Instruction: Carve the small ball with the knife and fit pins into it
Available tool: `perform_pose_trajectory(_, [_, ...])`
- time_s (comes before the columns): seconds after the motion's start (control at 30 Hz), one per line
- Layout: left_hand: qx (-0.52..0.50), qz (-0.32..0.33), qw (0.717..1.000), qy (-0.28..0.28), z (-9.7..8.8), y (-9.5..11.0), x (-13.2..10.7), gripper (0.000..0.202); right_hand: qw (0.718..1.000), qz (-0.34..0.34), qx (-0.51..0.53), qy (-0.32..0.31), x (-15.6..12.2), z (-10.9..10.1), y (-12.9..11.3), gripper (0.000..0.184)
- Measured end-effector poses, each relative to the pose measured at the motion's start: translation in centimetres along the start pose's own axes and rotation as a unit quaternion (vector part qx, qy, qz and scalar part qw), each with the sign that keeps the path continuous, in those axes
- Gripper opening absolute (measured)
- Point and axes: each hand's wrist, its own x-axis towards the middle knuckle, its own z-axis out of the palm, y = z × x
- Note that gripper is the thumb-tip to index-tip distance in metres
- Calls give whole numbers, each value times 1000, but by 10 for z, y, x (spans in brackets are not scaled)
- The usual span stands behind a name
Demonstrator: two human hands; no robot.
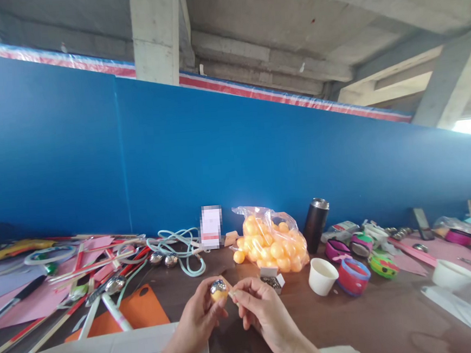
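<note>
My left hand [199,314] is closed around a small ball [219,290], shiny silver on top and yellow-orange below. Close beside it, my right hand [260,308] has thumb and forefinger pinched together. Something small and pale shows at those fingertips, too little to name. A thin tan edge shows behind the ball, between the two hands. Just beyond my right hand is a small open box [273,280] with dark bits inside. Farther back lies a clear plastic bag [277,244] full of orange balls, with one loose orange ball [238,257] beside it.
A black flask [317,224], a white paper cup [323,277] and colourful rolls [354,277] stand right of the bag. At left are pale blue cords [191,261], silver balls [171,260], an orange sheet [142,309] and many sticks. A blue partition [217,156] rises behind the table.
</note>
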Motion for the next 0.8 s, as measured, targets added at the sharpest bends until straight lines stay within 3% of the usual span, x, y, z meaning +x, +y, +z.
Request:
perform_pose_trajectory(0.2, [-35, 23, 999, -12, -2, 1, -1, 45, 1000, -14, 10, -12, -1, 2, 2, 20])
perform_pose_trajectory(0.47, [-2, 26, 1000, -1, -1, -8, 3, 44, 1000, -8, 5, -13, 0, 3, 4, 22])
perform_pose_trajectory(0.8, [134, 49, 989, 38, -1, -3, 3, 41, 999, 13, -27, -18, 0, 2, 3, 22])
